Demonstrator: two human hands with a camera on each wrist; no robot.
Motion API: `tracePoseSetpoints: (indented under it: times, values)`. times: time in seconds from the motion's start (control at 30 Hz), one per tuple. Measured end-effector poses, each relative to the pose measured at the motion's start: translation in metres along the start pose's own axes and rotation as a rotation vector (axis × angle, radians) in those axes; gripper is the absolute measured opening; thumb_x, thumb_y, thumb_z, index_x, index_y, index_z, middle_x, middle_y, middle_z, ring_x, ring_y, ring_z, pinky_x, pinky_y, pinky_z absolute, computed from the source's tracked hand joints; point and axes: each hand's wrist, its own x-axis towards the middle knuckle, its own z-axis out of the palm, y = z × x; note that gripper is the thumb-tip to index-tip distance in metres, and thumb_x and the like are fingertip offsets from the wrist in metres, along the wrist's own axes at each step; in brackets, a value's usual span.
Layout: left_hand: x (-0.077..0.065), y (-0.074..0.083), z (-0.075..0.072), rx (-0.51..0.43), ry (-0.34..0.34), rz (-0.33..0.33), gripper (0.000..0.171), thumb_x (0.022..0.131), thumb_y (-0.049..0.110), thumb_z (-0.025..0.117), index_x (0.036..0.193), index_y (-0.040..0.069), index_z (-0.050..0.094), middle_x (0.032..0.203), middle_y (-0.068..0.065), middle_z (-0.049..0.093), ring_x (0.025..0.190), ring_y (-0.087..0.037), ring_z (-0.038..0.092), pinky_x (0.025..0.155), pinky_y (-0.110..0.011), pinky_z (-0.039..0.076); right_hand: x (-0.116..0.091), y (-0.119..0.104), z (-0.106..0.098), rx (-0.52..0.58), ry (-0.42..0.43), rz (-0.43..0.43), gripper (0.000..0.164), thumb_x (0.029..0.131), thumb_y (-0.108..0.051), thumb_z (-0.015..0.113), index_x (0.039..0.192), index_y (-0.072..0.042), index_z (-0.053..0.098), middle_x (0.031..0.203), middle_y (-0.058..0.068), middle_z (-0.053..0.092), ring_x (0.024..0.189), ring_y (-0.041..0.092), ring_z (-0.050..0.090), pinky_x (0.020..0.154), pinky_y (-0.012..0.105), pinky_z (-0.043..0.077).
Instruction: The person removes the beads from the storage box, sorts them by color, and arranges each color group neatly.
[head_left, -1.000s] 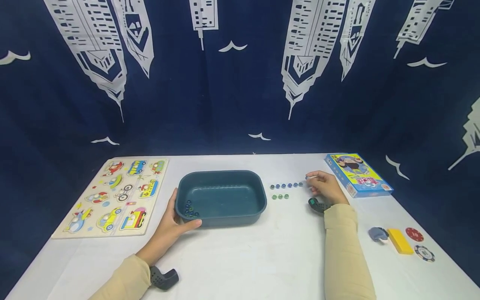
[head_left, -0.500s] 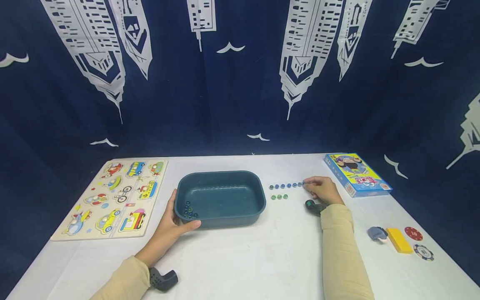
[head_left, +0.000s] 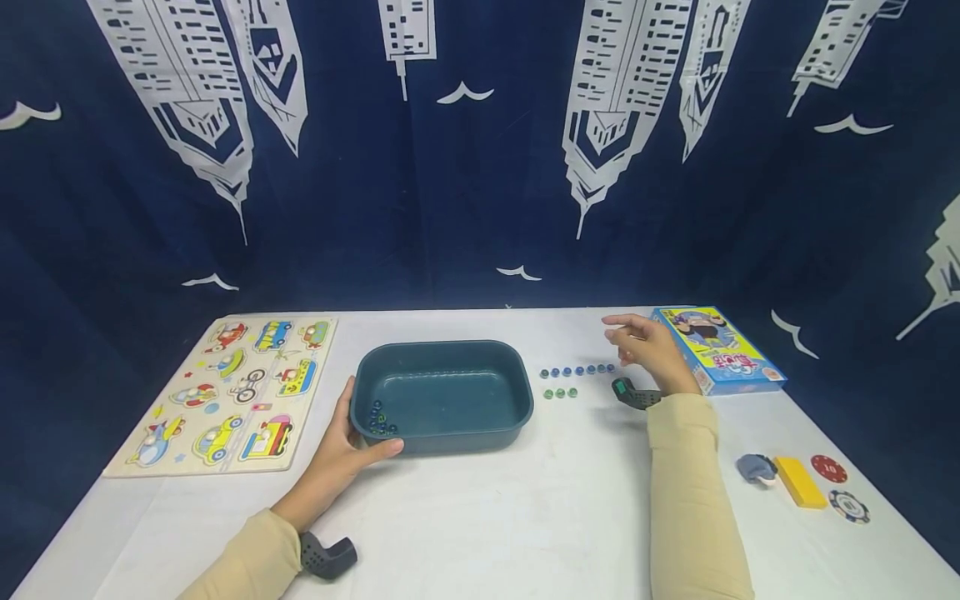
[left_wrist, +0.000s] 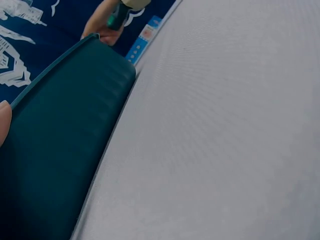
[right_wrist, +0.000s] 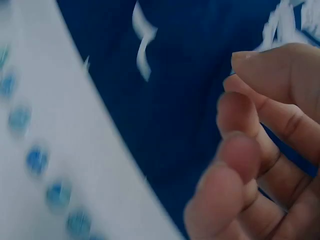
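Observation:
A dark teal plastic basin (head_left: 442,398) stands on the white table, with several dark marbles (head_left: 380,419) in its near left corner. My left hand (head_left: 341,450) holds that corner, thumb at the near rim and fingers along the left side. In the left wrist view the basin's outer wall (left_wrist: 65,130) shows with the thumb at its edge. To the basin's right lies a row of several blue marbles (head_left: 579,371), and nearer me a shorter row of green marbles (head_left: 560,393). Above the blue row's right end my right hand (head_left: 647,346) hovers, fingers loosely bent, holding nothing.
A wooden picture puzzle board (head_left: 232,396) lies at the left. A blue and yellow game box (head_left: 716,348) is just right of my right hand. Farther right lie a yellow block (head_left: 799,482), a grey-blue object (head_left: 756,468) and two poker chips (head_left: 828,468).
My right hand placed a blue marble at the right end of the blue row, let go of it and lifted away. The left hand and basin stayed put.

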Motion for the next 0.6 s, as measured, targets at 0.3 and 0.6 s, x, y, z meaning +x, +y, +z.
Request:
tracePoseSetpoints:
  times: [0.3,0.6]
  values:
    - [0.001,-0.001,0.0,0.003,0.004,0.014,0.125,0.077,0.016,0.086,0.16,0.016,-0.008,0.168,-0.006,-0.003,0.153,-0.03,-0.004,0.123,-0.05,0.002,-0.003,-0.053,0.026,0.07,-0.196,-0.14,0.038,0.096,-0.022,0.067,0.129,-0.006,0.062,0.086,0.005,0.061,0.072,0.021,0.058,0.071,0.031,0.056]
    - [0.002,-0.003,0.0,0.006,0.013,0.021,0.123,0.078,0.015,0.085,0.16,0.015,-0.006,0.168,-0.007,-0.002,0.153,-0.03,-0.003,0.123,-0.051,0.002,-0.004,-0.08,0.07,0.163,-0.435,-0.228,0.035,0.095,-0.011,0.066,0.127,0.003,0.062,0.088,0.01,0.064,0.065,0.015,0.056,0.063,0.028,0.055]
